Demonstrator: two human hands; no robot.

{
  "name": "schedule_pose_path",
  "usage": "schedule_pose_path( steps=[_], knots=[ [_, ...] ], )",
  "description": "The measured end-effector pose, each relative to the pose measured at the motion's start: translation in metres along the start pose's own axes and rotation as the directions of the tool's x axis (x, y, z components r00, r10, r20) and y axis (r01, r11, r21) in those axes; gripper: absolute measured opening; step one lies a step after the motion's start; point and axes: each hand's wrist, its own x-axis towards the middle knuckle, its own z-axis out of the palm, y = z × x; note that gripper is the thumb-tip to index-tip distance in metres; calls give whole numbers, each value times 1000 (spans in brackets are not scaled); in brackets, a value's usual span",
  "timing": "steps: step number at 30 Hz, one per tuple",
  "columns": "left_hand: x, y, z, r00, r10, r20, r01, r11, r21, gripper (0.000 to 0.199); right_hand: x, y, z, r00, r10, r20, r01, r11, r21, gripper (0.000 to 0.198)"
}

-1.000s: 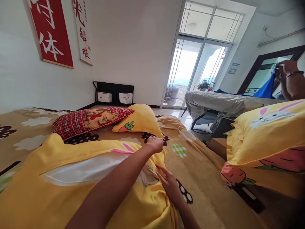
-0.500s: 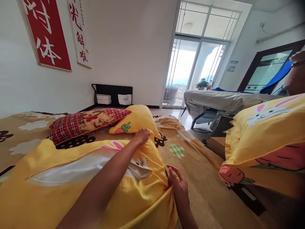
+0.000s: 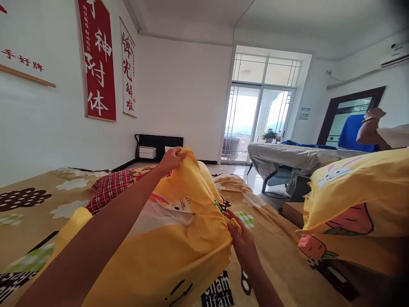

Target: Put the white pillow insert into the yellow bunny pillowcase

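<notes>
The yellow case (image 3: 188, 241) lies along the near edge of the bed (image 3: 277, 241), its far side pulled up into a peak in front of the red cushion (image 3: 111, 185). The left hand (image 3: 172, 158) pinches that raised part and holds it clear of the bed; the right hand (image 3: 242, 234) grasps a bunch of cloth at the case's right side, thumb against fingers. The white insert (image 3: 158, 219) shows in a gap between the folds, partly behind the left forearm.

The case looks thin, limp and light: it hangs in creases from the two grips and should take any shape it is pulled into. The insert is probably soft and springy, with little weight for its bulk, and may slide or bunch up inside the cloth. Nothing here seems fragile, though a seam could strain under a hard tug. The best holds are likely the corners and the side seam, where the cloth gathers easily; the flat, smooth face offers little to pinch.
</notes>
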Motion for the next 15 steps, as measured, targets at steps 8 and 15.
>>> schedule_pose_path(
  steps=[8,15],
  knots=[
    [3,36,-35,982,81,-172,-79,997,18,25,2,-51,-7,992,85,96,-80,995,-52,54],
    [5,70,-66,941,171,-291,-156,985,74,25,10,-91,-25,909,249,333,-232,968,-90,41]
  ],
)
